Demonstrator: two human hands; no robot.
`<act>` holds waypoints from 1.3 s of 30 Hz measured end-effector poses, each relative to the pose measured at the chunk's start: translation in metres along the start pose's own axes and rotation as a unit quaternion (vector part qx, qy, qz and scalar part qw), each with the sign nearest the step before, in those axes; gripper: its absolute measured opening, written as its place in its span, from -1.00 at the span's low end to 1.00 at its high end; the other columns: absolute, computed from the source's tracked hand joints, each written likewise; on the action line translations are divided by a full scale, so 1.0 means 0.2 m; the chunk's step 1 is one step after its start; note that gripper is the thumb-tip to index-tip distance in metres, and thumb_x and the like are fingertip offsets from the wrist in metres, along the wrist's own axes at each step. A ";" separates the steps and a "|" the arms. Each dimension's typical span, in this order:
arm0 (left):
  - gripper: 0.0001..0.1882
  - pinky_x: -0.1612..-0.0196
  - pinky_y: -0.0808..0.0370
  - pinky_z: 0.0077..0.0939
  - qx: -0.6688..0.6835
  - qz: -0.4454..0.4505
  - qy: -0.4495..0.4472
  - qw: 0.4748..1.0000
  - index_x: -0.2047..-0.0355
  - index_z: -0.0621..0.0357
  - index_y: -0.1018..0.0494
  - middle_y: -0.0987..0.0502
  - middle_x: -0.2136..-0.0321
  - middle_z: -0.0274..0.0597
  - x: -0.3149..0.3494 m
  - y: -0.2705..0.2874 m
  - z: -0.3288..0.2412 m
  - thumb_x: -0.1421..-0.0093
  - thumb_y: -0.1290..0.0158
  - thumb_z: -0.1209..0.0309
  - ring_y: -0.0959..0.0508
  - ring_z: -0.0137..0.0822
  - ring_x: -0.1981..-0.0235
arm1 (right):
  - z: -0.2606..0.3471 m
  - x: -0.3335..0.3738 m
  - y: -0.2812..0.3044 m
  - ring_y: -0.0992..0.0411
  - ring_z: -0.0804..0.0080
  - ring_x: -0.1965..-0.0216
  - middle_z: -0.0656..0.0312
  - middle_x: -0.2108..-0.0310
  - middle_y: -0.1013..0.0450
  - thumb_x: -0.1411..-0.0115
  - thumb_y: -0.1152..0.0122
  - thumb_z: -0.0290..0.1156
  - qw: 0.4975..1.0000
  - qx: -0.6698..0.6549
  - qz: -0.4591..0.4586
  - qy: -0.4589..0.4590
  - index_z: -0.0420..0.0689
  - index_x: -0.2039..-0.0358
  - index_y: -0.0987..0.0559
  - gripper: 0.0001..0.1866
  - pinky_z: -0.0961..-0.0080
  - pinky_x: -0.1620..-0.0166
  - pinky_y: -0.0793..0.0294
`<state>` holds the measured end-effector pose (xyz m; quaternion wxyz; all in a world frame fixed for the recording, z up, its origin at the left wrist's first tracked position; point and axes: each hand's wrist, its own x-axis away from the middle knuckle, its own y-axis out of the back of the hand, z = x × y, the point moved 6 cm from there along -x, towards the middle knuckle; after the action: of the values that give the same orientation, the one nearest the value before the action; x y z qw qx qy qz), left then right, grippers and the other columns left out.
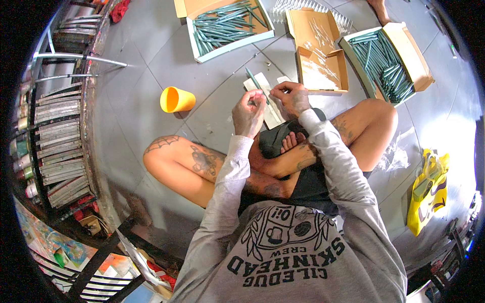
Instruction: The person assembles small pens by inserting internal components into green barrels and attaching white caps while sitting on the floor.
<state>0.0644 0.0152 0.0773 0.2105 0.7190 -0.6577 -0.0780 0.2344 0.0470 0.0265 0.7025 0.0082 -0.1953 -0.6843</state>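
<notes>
Beyond crossed legs (174,160), a pen (252,77) over a board (273,120).
The left hand (249,111) curls at the pen's near end; I cannot tell whether it grips. The right hand (293,98), just beside, has fingertips drawn together, anything in them too small to see. To the left is a yellow cup (185,100); farther off, a pen box (235,48), a box (300,28) of white bits (322,38) and another pen box (410,53).

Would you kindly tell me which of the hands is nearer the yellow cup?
Left. The left hand is to the right of the yellow cup, apart from it; the right hand is farther right, beyond the left.
</notes>
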 end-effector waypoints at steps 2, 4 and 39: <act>-0.69 0.34 -0.51 -0.57 0.048 -0.023 -0.046 0.998 0.14 0.21 -0.58 -0.67 0.32 -0.17 -0.03 -0.01 -0.03 -0.23 -0.20 0.24 -0.57 -0.50 0.50 | 0.01 0.03 0.00 -0.45 0.57 0.56 0.24 0.51 -0.58 -0.09 -0.45 -0.33 0.995 -0.101 0.023 0.013 -0.24 0.31 -0.69 -0.75 0.58 0.47 -0.45; -0.70 0.35 -0.49 -0.62 0.086 0.037 -0.040 0.995 0.15 0.26 -0.59 -0.66 0.32 -0.18 -0.03 -0.01 -0.10 -0.24 -0.21 0.28 -0.56 -0.54 0.49 | 0.07 0.15 0.04 -0.37 0.69 0.59 0.31 0.52 -0.55 -0.15 -0.43 -0.34 0.991 -0.132 0.032 0.004 -0.27 0.29 -0.66 -0.75 0.68 0.53 -0.34; -0.89 0.40 -0.32 -0.53 -0.131 0.071 -0.285 0.947 0.34 0.26 -0.64 -0.58 0.51 -0.27 0.66 0.41 -0.91 -0.14 -0.28 0.48 -0.41 -0.43 0.50 | 0.83 0.89 0.30 -0.55 0.56 0.37 0.19 0.43 -0.60 -0.17 -0.31 -0.50 0.955 -0.142 0.122 0.231 -0.31 0.29 -0.59 -0.85 0.57 0.23 -0.56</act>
<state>0.0769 -0.0814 0.2966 0.1114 0.5846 -0.7234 -0.3500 0.2418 -0.0784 0.2423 0.8005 0.0425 0.0722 -0.5934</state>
